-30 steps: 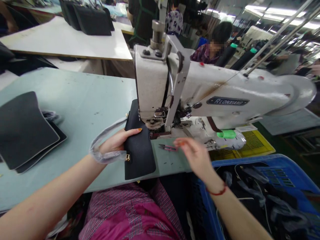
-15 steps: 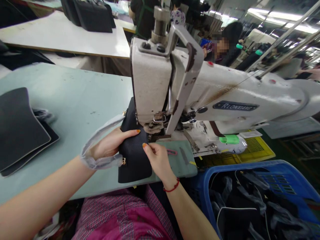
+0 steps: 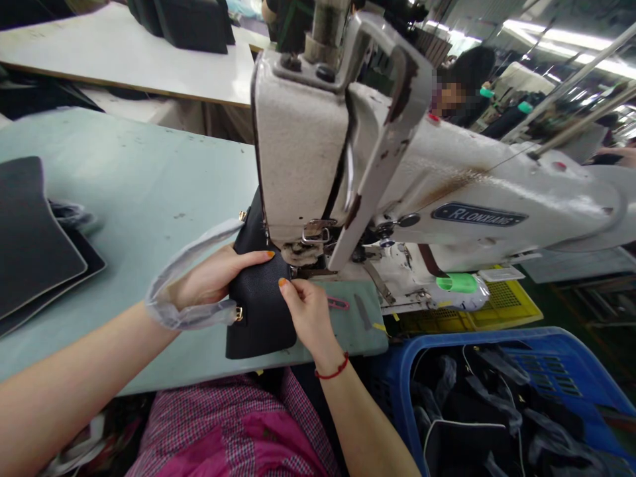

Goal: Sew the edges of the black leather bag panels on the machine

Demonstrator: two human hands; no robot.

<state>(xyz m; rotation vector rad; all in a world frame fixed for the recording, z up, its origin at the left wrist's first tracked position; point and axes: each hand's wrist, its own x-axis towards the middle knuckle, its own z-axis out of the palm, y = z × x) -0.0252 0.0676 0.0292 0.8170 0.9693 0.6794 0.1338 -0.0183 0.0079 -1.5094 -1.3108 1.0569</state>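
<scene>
A black bag panel [image 3: 261, 311] with gold buckles lies partly beneath the head of the sewing machine [image 3: 303, 152]. My left hand [image 3: 213, 271] grips its left side, thumb on top and fingers underneath, reaching through the plastic-wrapped handle [image 3: 173, 291] that loops around my wrist. At the panel's right edge, close to the presser foot, my right hand [image 3: 305, 308] pinches the material between thumb and curled fingers. The machine's head hides the panel's far end.
More black panels [image 3: 34, 252] lie on the pale green table [image 3: 149, 172] at left. Right of my hand are a pink tool [image 3: 338, 303] and a grey blade-shaped piece [image 3: 362, 311]. A blue basket [image 3: 407, 371] of black pieces stands at lower right, near a yellow crate [image 3: 511, 305].
The view has shifted slightly, so the machine looks larger. Both hands keep their hold on the bag panel, which stays under the machine's head.
</scene>
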